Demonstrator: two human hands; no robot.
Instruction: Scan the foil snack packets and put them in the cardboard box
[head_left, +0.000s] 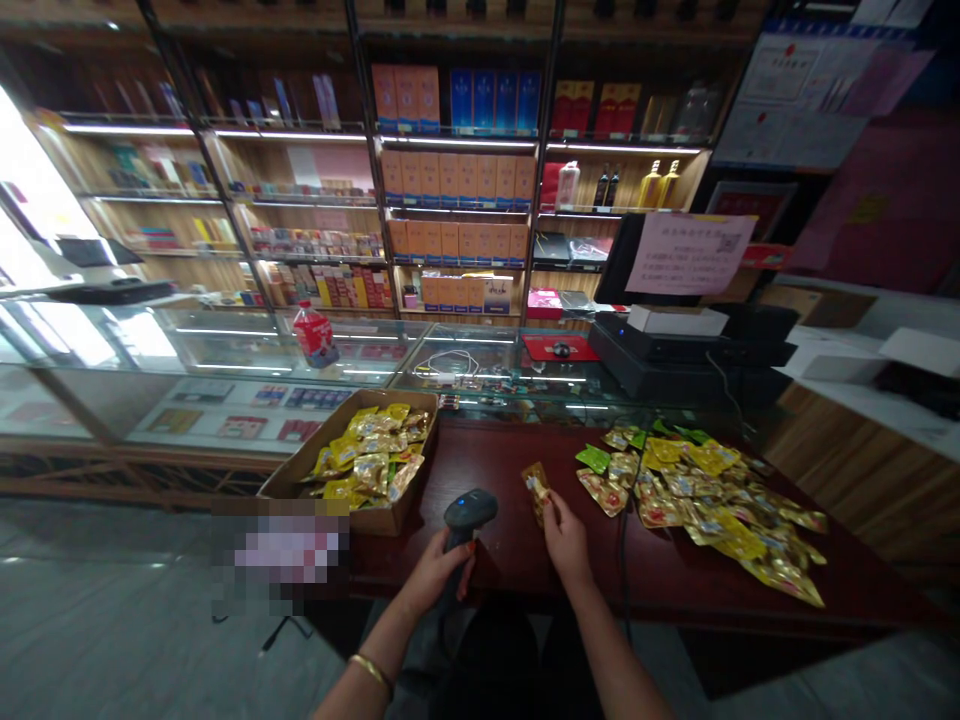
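Note:
My left hand (436,572) is wrapped round the handle of a dark barcode scanner (471,508), whose head points forward over the red-brown table (480,450). In my right hand (564,535) a small gold snack packet (535,482) is pinched, upright, a little to the right of the scanner. A loose pile of gold, yellow and green snack packets (697,490) covers the table's right side. To the left, an open cardboard box (418,470) holds many similar packets (371,440).
A glass counter (360,350) runs behind the table, with a red-labelled bottle (315,335), a white cable (450,365) and a mouse (561,349) on it. A cash-register monitor (619,260) stands at right. A black cable (624,540) crosses the table. Stocked shelves (457,210) line the wall.

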